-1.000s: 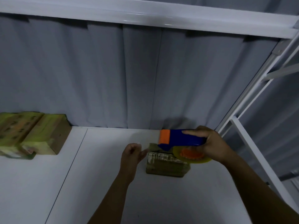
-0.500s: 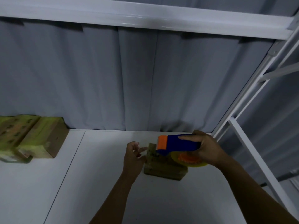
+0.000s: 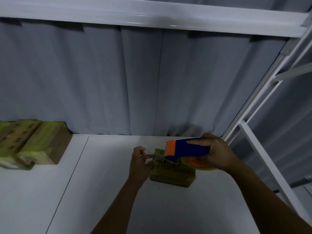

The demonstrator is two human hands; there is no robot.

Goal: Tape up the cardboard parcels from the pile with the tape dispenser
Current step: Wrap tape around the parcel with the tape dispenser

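Tape dispenser, gripped by curled fingers of right hand, has sunk to the cardboard parcel at centre of table while left hand has unfisted, fingertips at parcel's left end, tape pinch unclear, so strip likely just starting.

Showed as two bare arms and nothing more of the person. Had the left hand and left forearm uncovered from the knuckles down to where the view cut off at the bottom edge. Had the right hand and right forearm equally bare, and broader in view toward the lower right corner. Sat in dim light throughout, so nails, creases and any finer marks on fingers or wrists could not be made out.
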